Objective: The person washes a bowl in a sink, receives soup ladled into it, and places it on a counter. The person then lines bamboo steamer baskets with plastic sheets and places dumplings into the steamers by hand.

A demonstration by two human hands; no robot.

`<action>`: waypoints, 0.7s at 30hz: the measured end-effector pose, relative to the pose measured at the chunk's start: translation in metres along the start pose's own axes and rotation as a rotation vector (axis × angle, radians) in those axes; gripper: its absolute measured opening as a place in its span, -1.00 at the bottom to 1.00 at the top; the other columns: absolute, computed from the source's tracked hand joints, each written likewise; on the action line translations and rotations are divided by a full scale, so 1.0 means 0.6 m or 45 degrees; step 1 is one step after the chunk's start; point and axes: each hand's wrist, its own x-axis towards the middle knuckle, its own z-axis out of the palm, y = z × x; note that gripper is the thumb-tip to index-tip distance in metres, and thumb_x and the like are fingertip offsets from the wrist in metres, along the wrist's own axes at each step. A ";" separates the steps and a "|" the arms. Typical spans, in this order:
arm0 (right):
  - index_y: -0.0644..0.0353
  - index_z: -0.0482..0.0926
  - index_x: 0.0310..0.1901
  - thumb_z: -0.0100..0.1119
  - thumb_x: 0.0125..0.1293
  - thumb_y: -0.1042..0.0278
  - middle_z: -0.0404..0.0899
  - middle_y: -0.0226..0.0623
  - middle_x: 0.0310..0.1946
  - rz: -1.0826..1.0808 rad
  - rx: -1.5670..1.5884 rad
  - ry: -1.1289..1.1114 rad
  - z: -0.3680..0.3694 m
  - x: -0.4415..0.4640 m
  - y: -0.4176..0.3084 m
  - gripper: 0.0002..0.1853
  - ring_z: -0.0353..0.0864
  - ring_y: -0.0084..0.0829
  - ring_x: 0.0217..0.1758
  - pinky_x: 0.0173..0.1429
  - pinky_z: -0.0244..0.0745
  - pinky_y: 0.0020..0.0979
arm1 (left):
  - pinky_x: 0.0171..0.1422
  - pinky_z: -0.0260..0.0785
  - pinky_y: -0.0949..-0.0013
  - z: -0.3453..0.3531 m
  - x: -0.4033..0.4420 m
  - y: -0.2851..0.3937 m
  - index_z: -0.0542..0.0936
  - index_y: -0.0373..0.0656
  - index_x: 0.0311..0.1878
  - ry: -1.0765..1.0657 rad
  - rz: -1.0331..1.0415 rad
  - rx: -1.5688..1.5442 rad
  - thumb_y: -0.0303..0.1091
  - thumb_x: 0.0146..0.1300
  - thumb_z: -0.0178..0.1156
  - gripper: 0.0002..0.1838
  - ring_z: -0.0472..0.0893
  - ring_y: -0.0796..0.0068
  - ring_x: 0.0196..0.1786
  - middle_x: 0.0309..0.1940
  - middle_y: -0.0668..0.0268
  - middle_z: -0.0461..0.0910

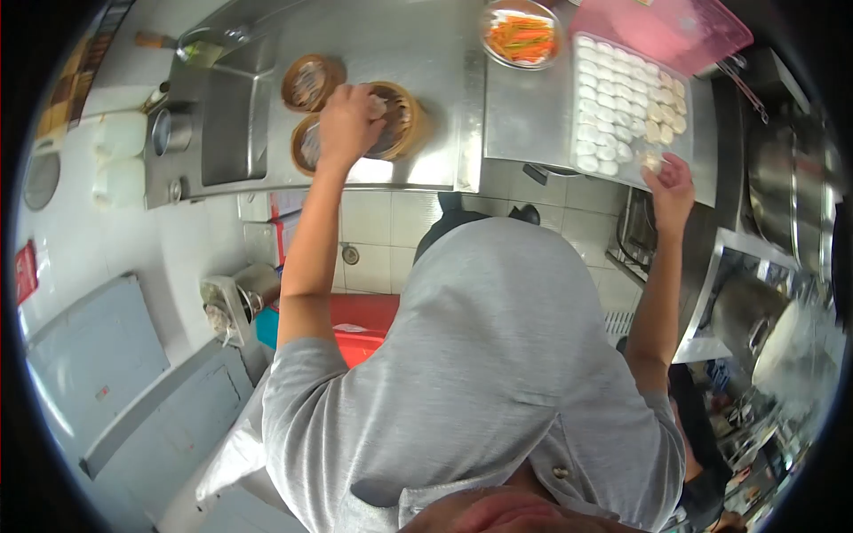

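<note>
My left hand point(351, 129) is over a round bamboo steamer point(410, 124) on the steel counter, its fingers closed on a small whitish piece point(378, 107). Two smaller bamboo steamers, one at the back point(336, 71) and one in front point(298, 151), stand to its left; the front one is partly covered by my wrist. At the near right corner of a metal tray point(702, 169), my right hand point(673, 188) pinches a small pale dough piece point(653, 163). Rows of white dough pieces point(607, 98) fill much of this tray, with yellowish ones point(666, 111) on its right side.
A bowl of orange and green strips point(521, 40) stands behind the counter's middle. Behind the tray is a pink plastic bin point(662, 31). The sink point(233, 133) and a metal cup point(171, 131) are at left. Large pots point(751, 320) stand at right, one steaming.
</note>
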 end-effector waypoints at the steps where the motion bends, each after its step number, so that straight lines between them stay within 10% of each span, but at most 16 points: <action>1: 0.31 0.59 -0.03 0.44 0.16 0.49 0.65 -0.41 -0.24 0.004 0.175 0.030 -0.003 -0.015 -0.008 -0.66 0.58 -0.62 -0.24 -0.13 0.53 -0.51 | 0.13 0.49 0.01 -0.005 -0.012 -0.004 0.59 -0.09 0.08 0.060 0.018 0.027 -0.26 0.04 0.46 -0.50 0.61 0.00 0.04 -0.03 0.08 0.61; 3: 0.20 0.61 0.05 0.42 0.16 0.52 0.58 -0.50 -0.25 0.099 0.007 -0.052 0.032 -0.063 -0.121 -0.61 0.53 -0.63 -0.26 -0.15 0.51 -0.53 | 0.15 0.49 0.11 -0.027 -0.010 0.022 0.56 -0.15 0.19 0.044 0.025 -0.142 -0.25 0.12 0.46 -0.44 0.62 0.02 0.06 0.07 0.03 0.61; 6: 0.16 0.62 -0.02 0.49 0.10 0.48 0.67 -0.49 -0.22 -0.099 0.104 -0.310 0.080 -0.095 -0.176 -0.62 0.56 -0.64 -0.20 -0.09 0.53 -0.51 | 0.07 0.47 0.34 -0.010 -0.023 0.124 0.46 -0.25 0.35 -0.410 -0.174 -1.443 -0.30 0.38 0.28 -0.48 0.63 0.47 -0.03 0.07 0.20 0.63; 11: 0.13 0.64 -0.12 0.54 -0.01 0.43 0.70 -0.31 -0.17 -0.712 0.178 -0.411 0.180 -0.115 -0.248 -0.62 0.65 -0.32 -0.13 -0.03 0.58 -0.33 | 0.05 0.49 0.33 0.009 -0.019 0.245 0.34 -0.39 0.42 -1.126 -0.119 -2.372 -0.24 0.43 0.19 -0.39 0.64 0.39 0.02 0.15 0.08 0.60; 16: 0.13 0.63 0.00 0.52 0.05 0.34 0.60 -0.25 0.12 -0.857 0.032 -0.506 0.185 -0.111 -0.260 -0.56 0.59 -0.27 0.03 0.16 0.54 -0.23 | -0.01 0.52 0.38 0.005 -0.024 0.245 0.38 -0.38 0.39 -1.103 -0.142 -2.484 -0.28 0.38 0.25 -0.40 0.65 0.35 0.01 0.09 0.00 0.62; 21: 0.10 0.55 0.17 0.47 0.11 0.33 0.58 -0.20 0.14 -0.360 -0.126 -0.363 0.101 -0.020 -0.157 -0.45 0.59 -0.23 0.16 0.24 0.50 -0.21 | 0.00 0.50 0.38 -0.021 -0.045 0.178 0.46 -0.32 0.32 -0.751 -0.134 -2.220 -0.32 0.29 0.31 -0.44 0.65 0.38 0.00 0.06 0.09 0.64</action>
